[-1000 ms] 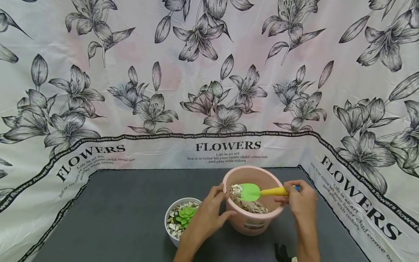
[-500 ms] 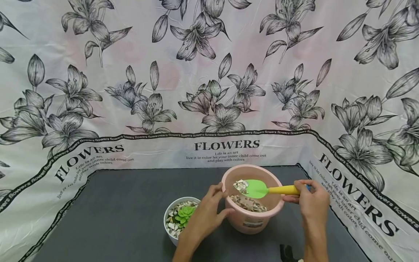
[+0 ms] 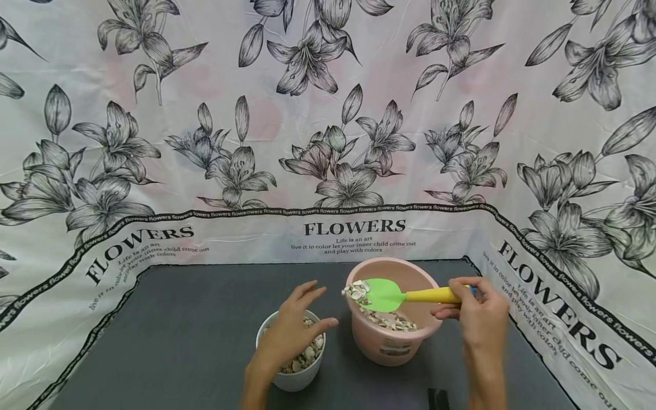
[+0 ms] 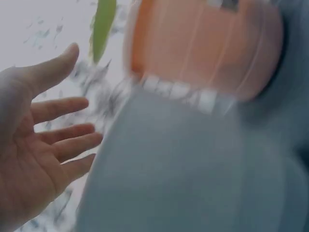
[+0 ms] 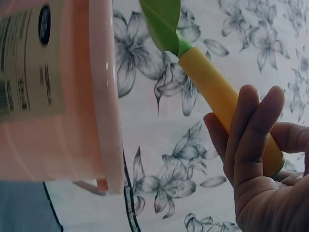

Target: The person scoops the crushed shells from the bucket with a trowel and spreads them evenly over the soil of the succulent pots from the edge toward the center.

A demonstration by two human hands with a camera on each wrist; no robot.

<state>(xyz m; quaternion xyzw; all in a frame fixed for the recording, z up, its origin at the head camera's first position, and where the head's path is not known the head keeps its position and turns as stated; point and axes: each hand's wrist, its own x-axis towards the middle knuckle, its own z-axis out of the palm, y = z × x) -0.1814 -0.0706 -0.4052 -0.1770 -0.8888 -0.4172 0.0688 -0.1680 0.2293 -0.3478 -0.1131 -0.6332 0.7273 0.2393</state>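
Note:
My right hand (image 3: 482, 310) grips the yellow handle of a small trowel (image 3: 384, 295) with a green blade. Pale stone chips (image 3: 357, 291) lie on the blade's tip, over the left rim of a pink bucket (image 3: 389, 347). More chips cover the bucket's bottom. My left hand (image 3: 292, 327), fingers spread and holding nothing, is over a white pot (image 3: 299, 380) of stone chips. It hides much of that pot, and the green succulent seen earlier is out of sight behind it. In the left wrist view the open fingers (image 4: 72, 145) stand beside the pot's wall.
The pot and bucket stand side by side on a dark grey table (image 3: 179, 336). A black object (image 3: 438, 398) shows at the front edge, left of my right forearm. Flower-printed cloth (image 3: 359, 233) walls the table at the back and sides.
My left hand has let go of the bucket's rim and moved left over the white pot. The trowel has lifted from the bucket's chips with a load, swung right, then back left to the rim.

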